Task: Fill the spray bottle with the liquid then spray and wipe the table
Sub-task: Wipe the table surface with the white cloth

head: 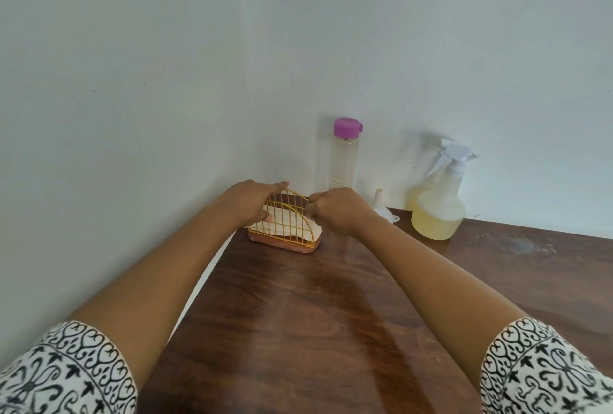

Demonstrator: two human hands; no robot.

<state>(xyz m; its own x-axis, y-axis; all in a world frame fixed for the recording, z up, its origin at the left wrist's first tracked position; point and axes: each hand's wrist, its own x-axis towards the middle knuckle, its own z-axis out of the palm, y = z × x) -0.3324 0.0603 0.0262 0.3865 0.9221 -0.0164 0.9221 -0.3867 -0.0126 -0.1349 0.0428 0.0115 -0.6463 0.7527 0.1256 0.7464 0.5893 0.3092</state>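
Left hand (252,201) rests straight-fingered on the yellow wire napkin holder (293,231), back-left of the dark wooden desk (298,314) | right hand (338,211) pinches a white paper napkin (282,219) inside it | clear plastic spray bottle (438,211), part-full of yellowish liquid, stands rightmost against the wall.

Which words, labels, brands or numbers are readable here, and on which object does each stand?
No text can be read.
The spray bottle and the purple-capped bottle show no label.
A tiny dark mark by the spray bottle's base is too small to read.
The sleeves bear only a pattern.
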